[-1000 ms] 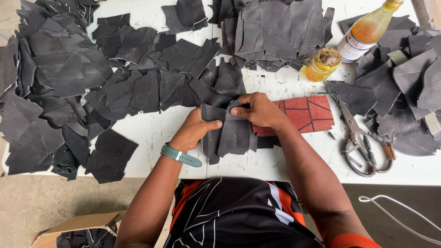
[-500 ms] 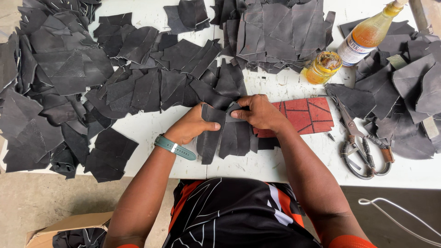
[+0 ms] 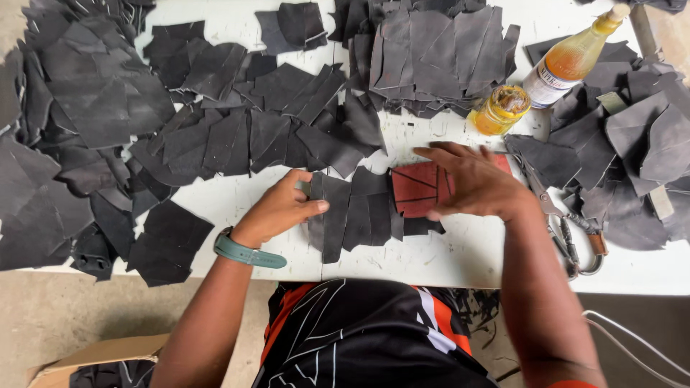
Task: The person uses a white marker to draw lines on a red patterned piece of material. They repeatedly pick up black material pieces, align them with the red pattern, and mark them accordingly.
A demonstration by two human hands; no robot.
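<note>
From the head camera, looking down on a white table (image 3: 237, 208), the left hand (image 3: 280, 210) pinches the left edge of a small fanned stack of dark leather pieces (image 3: 352, 212) lying in front of the person at the table's near middle. Thumb and fingers close on that edge, with the thumb on top. The right hand (image 3: 471, 179) lies flat, fingers spread and palm down, on a red cutting mat (image 3: 417, 188) that touches the right side of the stack; it grips nothing and only presses.

To square up such a stack well, I judge the pinch should stay light and near the edge so the pieces can slide against one another, while the flat hand keeps the mat from shifting. Working over the bare patch of table keeps loose scraps from mixing in.

Around them, many more dark cut pieces (image 3: 93, 122) cover the left and far side of the table, and a neater pile (image 3: 438, 57) sits at the top middle. A small jar of yellow glue (image 3: 503, 109) and a bottle of amber liquid (image 3: 571, 61) stand just beyond the right hand. Scissors (image 3: 568, 230) lie to its right, near the table edge. A teal watch (image 3: 248, 253) sits on the left wrist.
</note>
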